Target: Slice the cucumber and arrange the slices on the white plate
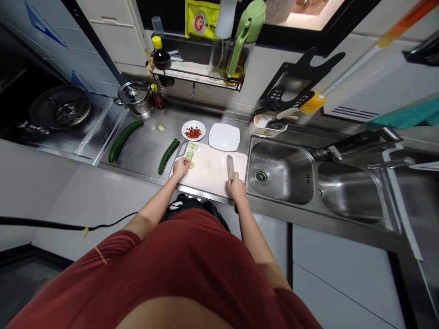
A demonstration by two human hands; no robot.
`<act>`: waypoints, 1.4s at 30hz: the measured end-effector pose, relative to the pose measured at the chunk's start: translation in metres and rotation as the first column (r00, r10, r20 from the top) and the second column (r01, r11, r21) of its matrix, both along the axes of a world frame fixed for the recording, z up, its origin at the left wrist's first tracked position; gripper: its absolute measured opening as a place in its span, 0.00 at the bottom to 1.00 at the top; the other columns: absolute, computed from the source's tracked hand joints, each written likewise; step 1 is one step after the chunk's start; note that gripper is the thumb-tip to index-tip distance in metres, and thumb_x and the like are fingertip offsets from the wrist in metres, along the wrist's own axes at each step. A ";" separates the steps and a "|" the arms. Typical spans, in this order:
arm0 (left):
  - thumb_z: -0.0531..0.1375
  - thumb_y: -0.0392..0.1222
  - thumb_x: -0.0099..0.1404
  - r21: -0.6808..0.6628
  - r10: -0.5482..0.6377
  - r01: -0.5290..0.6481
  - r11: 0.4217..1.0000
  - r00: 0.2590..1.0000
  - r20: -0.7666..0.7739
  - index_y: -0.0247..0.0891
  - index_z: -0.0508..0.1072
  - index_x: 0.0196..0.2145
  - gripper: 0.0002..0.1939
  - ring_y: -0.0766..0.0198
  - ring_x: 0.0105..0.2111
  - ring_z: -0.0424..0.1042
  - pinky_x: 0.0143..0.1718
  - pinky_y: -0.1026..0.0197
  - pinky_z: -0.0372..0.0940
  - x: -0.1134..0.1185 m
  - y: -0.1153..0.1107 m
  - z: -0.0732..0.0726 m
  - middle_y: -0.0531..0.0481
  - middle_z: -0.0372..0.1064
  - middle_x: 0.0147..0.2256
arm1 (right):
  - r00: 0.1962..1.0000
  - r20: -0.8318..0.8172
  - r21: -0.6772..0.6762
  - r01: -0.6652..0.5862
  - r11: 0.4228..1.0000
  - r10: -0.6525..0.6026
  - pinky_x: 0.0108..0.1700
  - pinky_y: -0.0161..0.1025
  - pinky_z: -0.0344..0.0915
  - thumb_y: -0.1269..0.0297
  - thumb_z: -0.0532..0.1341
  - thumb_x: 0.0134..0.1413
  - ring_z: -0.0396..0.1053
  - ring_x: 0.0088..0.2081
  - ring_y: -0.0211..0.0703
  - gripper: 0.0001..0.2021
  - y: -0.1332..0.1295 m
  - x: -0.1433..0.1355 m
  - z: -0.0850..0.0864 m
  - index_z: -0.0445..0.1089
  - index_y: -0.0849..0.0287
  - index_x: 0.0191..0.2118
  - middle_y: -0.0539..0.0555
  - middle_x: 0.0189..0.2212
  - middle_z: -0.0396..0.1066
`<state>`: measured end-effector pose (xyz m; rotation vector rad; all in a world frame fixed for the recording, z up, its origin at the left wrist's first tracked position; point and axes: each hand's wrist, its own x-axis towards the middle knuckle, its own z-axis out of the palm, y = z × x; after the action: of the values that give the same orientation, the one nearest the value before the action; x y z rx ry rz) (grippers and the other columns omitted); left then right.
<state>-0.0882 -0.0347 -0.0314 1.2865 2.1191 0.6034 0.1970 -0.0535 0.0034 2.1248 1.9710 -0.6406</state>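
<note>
My right hand [236, 186] grips a knife [230, 167] by its handle, the blade pointing away from me over the right part of the white cutting board [214, 176]. At the board's left side my left hand [181, 167] has its fingers drawn together at several pale green cucumber slices [190, 154]. Whether a slice is between those fingers is too small to make out. A cut cucumber [168, 156] lies just left of the board, and a longer whole cucumber [124, 140] rests farther left on the steel counter.
Behind the board stand a small bowl of chopped red pieces [194, 123] and a white plate [224, 137]. A double sink [281, 171] adjoins on the right. A lidded pot [136, 98] is at the back left, below a wall shelf [202, 78] with bottles.
</note>
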 end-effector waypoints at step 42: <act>0.58 0.41 0.63 -0.018 -0.100 0.099 0.995 0.948 -0.301 0.39 0.73 0.50 0.17 0.50 0.50 0.66 0.50 0.54 0.60 0.010 0.084 0.013 0.38 0.68 0.48 | 1.000 0.013 -0.031 -0.009 0.999 0.009 0.41 0.41 0.63 0.66 0.48 0.63 0.72 0.41 0.50 0.17 0.004 -0.004 0.007 0.55 0.62 0.57 0.63 0.39 0.73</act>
<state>-0.0786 0.0494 -0.0186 1.5567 2.2768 0.3790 0.1926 -0.0496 0.0103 2.0955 1.9499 -0.6494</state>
